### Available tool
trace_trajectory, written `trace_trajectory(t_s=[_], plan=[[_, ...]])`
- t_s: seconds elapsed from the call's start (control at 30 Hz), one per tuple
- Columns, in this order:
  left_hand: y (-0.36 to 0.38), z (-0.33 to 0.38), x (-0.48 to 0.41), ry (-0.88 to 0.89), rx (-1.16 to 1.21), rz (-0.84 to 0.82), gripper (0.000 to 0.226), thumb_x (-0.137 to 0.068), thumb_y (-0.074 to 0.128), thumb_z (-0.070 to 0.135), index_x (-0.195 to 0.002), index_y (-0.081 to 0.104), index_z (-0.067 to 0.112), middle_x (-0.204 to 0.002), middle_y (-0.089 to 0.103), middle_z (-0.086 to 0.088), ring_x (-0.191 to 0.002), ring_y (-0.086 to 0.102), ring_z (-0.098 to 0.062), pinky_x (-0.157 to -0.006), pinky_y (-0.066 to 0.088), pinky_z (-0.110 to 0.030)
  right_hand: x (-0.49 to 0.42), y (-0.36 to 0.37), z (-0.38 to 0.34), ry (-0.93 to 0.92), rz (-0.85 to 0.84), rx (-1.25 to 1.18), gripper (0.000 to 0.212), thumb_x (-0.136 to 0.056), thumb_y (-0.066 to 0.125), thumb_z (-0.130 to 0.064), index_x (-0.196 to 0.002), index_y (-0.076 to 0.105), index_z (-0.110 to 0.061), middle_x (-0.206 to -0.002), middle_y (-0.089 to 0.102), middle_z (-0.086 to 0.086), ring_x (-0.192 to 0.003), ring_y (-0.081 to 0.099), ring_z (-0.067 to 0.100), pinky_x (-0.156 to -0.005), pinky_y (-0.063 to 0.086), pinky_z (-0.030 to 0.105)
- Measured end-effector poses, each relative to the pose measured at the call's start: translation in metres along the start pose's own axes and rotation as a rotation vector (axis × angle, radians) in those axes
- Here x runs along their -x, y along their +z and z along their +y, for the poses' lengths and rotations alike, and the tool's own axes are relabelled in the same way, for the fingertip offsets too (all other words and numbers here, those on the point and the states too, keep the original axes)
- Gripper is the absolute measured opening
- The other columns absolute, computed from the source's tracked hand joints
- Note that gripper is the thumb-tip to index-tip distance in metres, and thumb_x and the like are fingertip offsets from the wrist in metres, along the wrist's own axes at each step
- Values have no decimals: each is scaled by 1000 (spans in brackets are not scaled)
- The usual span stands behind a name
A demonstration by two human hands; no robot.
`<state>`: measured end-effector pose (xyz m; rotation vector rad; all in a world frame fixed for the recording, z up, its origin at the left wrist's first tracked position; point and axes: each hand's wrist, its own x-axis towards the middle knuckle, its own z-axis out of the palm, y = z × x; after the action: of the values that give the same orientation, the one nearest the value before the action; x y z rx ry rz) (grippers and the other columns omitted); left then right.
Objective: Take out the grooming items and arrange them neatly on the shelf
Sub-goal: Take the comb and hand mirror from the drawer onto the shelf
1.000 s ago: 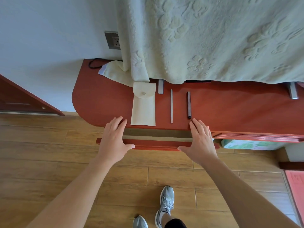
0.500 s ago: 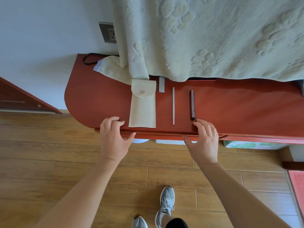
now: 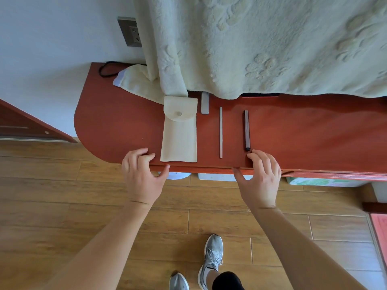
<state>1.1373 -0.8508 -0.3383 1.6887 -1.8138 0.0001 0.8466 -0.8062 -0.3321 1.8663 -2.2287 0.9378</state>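
Observation:
A cream fabric pouch (image 3: 179, 132) with a snap flap lies flat on the red-brown shelf (image 3: 303, 130). To its right lie a short silver tool (image 3: 205, 103), a thin silver stick (image 3: 220, 132) and a dark stick (image 3: 247, 130), all parallel. My left hand (image 3: 142, 176) rests on the shelf's front edge left of the pouch, fingers curled over the edge. Just below the dark stick, my right hand (image 3: 260, 178) presses the same edge with fingertips on top. Neither hand holds an item. The drawer front sits flush under the edge.
A pale fleece blanket (image 3: 261, 45) hangs over the shelf's back half. A wall socket (image 3: 130, 32) and a black cable (image 3: 106, 68) are at the back left. Boxes and a white round object sit under the shelf. My shoes (image 3: 210, 260) stand on the wood floor.
The drawer under the shelf stood pulled out one second ago; both hands pushed it in and it is now shut. The items on the shelf have not moved.

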Motion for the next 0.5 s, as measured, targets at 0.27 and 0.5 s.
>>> trace_trajectory(t_s=[0.27,0.5], plan=[[-3,2,-1,-7,-19,-5,49,-66,92,30,-97,65,4,-111,62,-13,-110,53,-33,-95,46,-48,-1,-2,-1,0,-3,5,41,-77,74,-32,-108,65,-7,-119,63,7,-117,50,27,-98,36,40],[-11,10,-4,-60,-34,-70,47,-68,90,30,-98,66,4,-112,62,-13,-112,53,-33,-98,46,-46,-2,-7,-7,46,-57,4,44,-74,80,-25,-111,64,-8,-121,62,7,-118,50,29,-99,36,42]])
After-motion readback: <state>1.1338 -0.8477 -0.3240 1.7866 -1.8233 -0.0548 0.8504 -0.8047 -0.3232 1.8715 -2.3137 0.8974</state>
